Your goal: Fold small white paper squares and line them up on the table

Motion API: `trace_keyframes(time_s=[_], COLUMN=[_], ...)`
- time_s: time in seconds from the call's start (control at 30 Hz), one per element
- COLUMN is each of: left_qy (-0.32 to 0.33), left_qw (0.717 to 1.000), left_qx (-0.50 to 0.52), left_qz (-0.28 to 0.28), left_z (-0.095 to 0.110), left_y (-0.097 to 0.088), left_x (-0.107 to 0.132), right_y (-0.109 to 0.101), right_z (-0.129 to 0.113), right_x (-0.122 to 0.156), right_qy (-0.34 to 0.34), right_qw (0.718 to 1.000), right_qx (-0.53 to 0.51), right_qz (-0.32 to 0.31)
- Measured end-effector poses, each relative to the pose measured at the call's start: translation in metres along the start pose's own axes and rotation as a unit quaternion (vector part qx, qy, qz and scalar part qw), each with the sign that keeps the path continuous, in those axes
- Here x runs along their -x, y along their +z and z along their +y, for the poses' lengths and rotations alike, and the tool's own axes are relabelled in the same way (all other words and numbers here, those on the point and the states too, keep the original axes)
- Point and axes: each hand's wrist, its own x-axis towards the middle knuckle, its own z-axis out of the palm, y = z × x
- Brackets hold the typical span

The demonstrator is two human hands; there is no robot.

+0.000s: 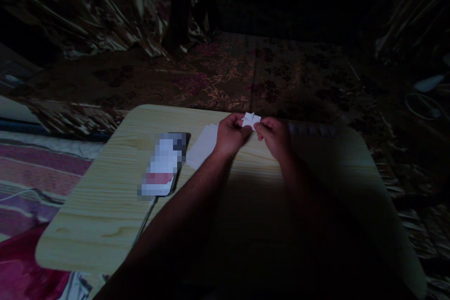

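Between my two hands, near the far edge of the wooden table [105, 173], is a small piece of folded white paper [251, 119] with several creased flaps. My left hand [230, 135] pinches its left and lower side, thumb in front. The fingers of my right hand [275, 135] are closed on its right lower corner. Flat sheets of white paper [204, 146] lie on the table just left of my left hand, partly covered by it.
A phone [163, 164] with a lit, blurred screen lies left of my left forearm, a cable running from its lower end. Small objects in a row [312, 130] sit in shadow at the far right. Behind the table stands a seat with patterned cloth [225, 75].
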Motion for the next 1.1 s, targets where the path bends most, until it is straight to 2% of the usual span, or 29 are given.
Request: trace_keyframes(time_s=[0.27, 0.4, 0.57, 0.67, 1.1], left_qy=[-0.01, -0.015, -0.007, -0.008, -0.021], left_qw=[0.999, 0.999, 0.997, 0.997, 0.996], left_qx=[0.036, 0.036, 0.048, 0.047, 0.067], left_qz=[0.0, 0.017, 0.054, 0.059, 0.052], left_z=[0.0018, 0.0008, -0.0028, -0.0033, -0.0009], left_y=[0.0015, 0.0022, 0.0023, 0.0025, 0.0033], left_x=[0.001, -0.0002, -0.0031, -0.0039, -0.0029], right_y=[-0.001, -0.0001, 0.0041, 0.0066, 0.007], right_z=[0.0022, 0.0039, 0.0043, 0.0031, 0.0106], right_x=[-0.0001, -0.0004, 0.0027, 0.0051, 0.0019], right_qy=[-0.003, -0.018, -0.09, -0.107, -0.082], right_qw=[1.0, 0.999, 0.992, 0.991, 0.995], right_qx=[-0.009, -0.01, -0.001, 0.016, 0.025], right_qz=[-0.002, 0.029, 0.092, 0.075, 0.051])
